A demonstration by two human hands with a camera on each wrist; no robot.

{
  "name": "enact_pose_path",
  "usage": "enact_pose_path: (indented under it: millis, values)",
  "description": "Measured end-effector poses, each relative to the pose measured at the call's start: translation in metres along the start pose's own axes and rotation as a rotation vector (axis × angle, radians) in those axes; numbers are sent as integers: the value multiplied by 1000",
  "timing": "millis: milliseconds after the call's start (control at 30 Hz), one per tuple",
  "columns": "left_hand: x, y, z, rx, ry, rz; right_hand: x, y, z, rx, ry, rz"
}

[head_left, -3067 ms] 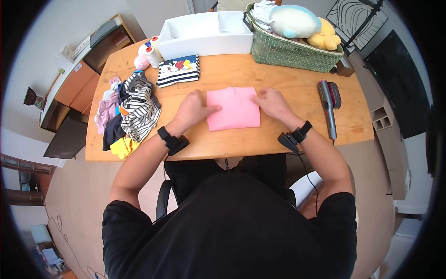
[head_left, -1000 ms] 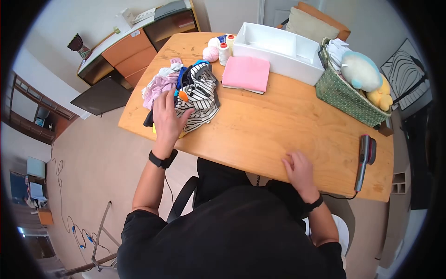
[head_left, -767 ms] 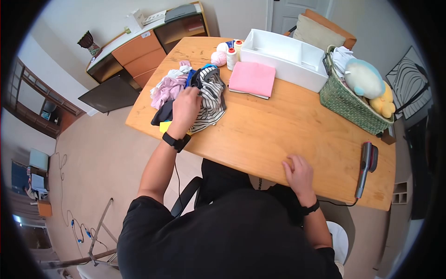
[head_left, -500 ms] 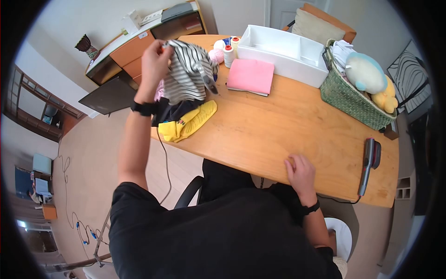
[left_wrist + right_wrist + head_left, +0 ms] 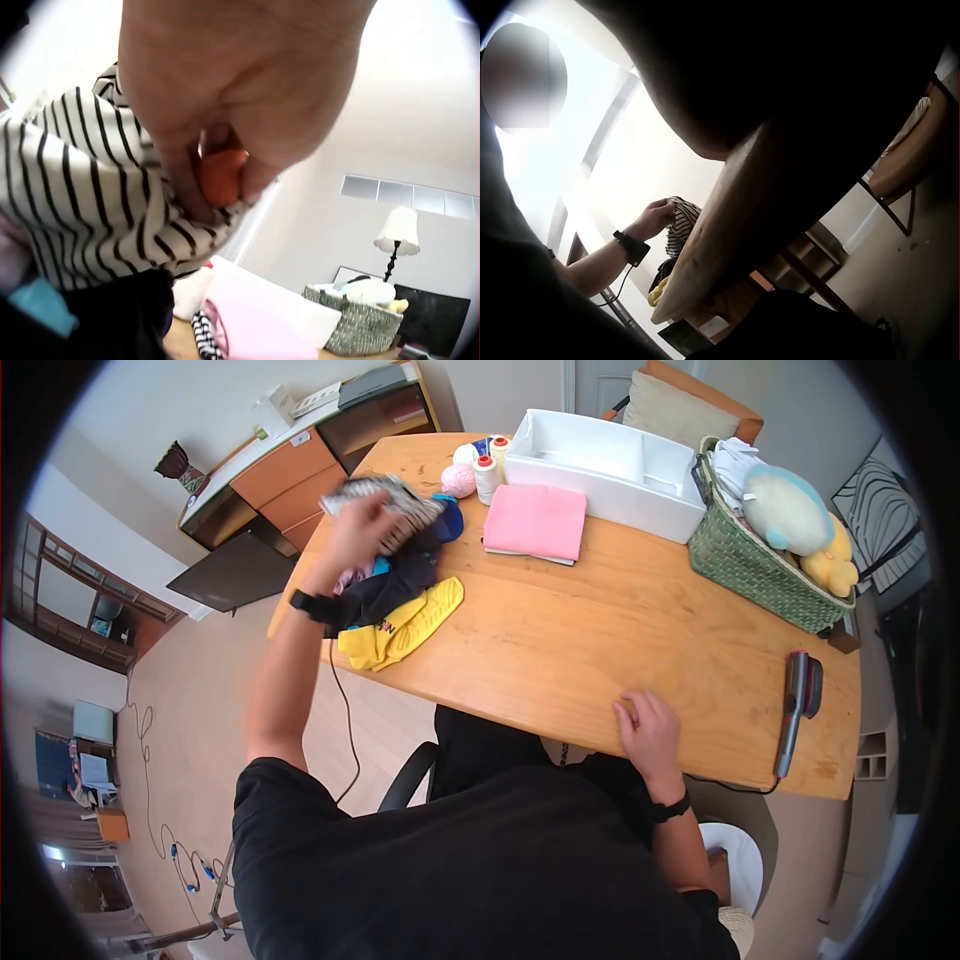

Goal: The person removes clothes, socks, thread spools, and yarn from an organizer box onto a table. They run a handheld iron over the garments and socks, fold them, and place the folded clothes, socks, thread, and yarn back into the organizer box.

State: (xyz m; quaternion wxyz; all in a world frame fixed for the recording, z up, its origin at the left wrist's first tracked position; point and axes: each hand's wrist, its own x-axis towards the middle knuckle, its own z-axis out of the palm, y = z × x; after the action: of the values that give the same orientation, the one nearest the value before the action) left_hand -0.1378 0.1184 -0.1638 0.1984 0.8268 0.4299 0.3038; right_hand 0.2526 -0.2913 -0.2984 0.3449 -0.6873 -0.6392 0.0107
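My left hand (image 5: 358, 538) pinches a black-and-white striped garment (image 5: 71, 180) between thumb and fingers, at an orange patch (image 5: 223, 178) on it. The cloth is bunched up and blurred above the clothes pile at the table's left end. Below it lie a dark garment (image 5: 397, 590) and a yellow garment (image 5: 415, 622) spread toward the front edge. A blue piece (image 5: 447, 520) shows behind. My right hand (image 5: 650, 735) rests at the table's front edge with loosely bent fingers and nothing in it; in the right wrist view it is mostly dark.
A folded pink cloth (image 5: 535, 520) lies on another folded piece before a white divided box (image 5: 610, 490). Thread spools (image 5: 486, 480) and yarn (image 5: 459, 480) stand beside it. A green basket (image 5: 760, 575) holds plush toys. A corded handheld brush-like appliance (image 5: 793, 710) lies at right.
The pink cloth went from under both hands to the back. My left hand reached into the pile, took the striped garment and lifted it, uncovering yellow and dark clothes. My right hand moved to the edge.
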Motion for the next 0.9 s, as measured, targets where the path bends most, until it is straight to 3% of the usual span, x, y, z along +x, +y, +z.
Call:
enact_pose_path:
  millis: [33, 67, 100, 167, 233, 300, 367, 400, 433, 467, 533, 567, 633, 700, 733, 767, 833, 867, 900]
  values:
    - [-16, 5, 17, -7, -140, 130, 1, 0, 0, -6, -2, -6]
    - [-23, 10, 29, 60, -346, 143, 2, 0, 0, -12, -2, -10]
    - [-33, 20, 44, 26, -441, 244, 2, 0, 0, -13, 0, -10]
    - [-49, 29, 64, 52, -502, 476, 3, 0, 0, -17, -12, 0]
    - [-63, 47, 66, 20, -619, 459, 3, -2, -1, -20, -21, 1]
    - [-64, 55, 54, 24, -613, 531, 5, -2, 0, -23, -24, -1]
    - [-61, 58, 27, -218, -473, 260, 4, -2, 0, -22, -26, 7]
    - [-55, 49, 11, -196, -298, 179, 4, -2, -1, -27, -44, 19]
    - [-43, 27, 0, -159, -95, 132, 4, -1, 1, -25, -51, 14]
    - [-28, 6, -20, -92, -7, 36, 3, 0, 2, -13, -30, 18]
    - [-3, -60, -48, 159, 135, 11, 2, -2, 3, 8, -20, 12]
    - [-1, -96, -59, 343, 95, -123, 4, -6, -1, -9, -53, 34]
    - [-12, -79, -82, 598, -308, -244, 7, -5, -1, -23, -77, 51]
    - [-38, -69, -87, 245, -422, -304, 3, -3, 3, -12, -39, 56]
    - [-55, -61, -84, 40, -465, -310, 3, -3, 5, -5, -45, 56]
    - [-69, -55, -73, 101, -441, -191, 3, -4, 4, -11, -52, 68]
    - [-82, -47, -49, 533, -515, -208, 3, -4, 3, -17, -64, 74]
    - [-89, -51, -42, 498, -399, -82, 4, -4, 3, -30, -46, 49]
    - [-91, -55, -46, 495, -400, -76, 4, -3, 2, -48, -25, 28]
